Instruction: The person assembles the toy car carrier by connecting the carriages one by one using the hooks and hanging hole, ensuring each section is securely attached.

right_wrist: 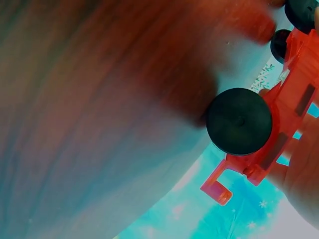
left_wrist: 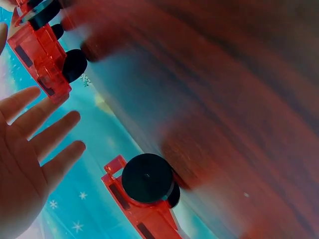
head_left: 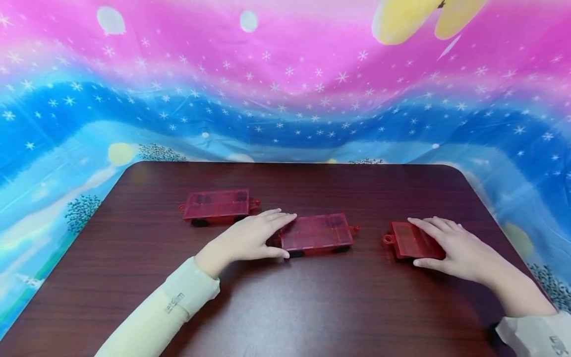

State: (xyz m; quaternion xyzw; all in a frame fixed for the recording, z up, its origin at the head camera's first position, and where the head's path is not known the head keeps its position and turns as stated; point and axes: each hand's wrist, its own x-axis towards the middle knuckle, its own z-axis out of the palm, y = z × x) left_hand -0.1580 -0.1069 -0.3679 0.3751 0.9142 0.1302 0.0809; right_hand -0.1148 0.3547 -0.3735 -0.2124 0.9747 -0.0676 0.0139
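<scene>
Three translucent red toy car bases with black wheels stand on the dark table. My left hand (head_left: 254, 233) is at the left end of the middle car base (head_left: 316, 233), thumb at its front edge and fingers at its back corner; the left wrist view shows these fingers (left_wrist: 52, 132) spread. Beyond that hand is the left car base (head_left: 218, 204), untouched. On the right, my right hand (head_left: 464, 250) grips the right car base (head_left: 408, 240) between thumb and fingers, covering its right end. Its left-end loop (head_left: 389, 240) faces the middle base's hook (head_left: 355, 228) across a gap.
The brown wooden table (head_left: 285, 307) has rounded back corners. Behind it and along both sides hangs a pink and blue cloth (head_left: 285, 99) printed with snowflakes. Pale sleeves (head_left: 178, 297) cover the forearms.
</scene>
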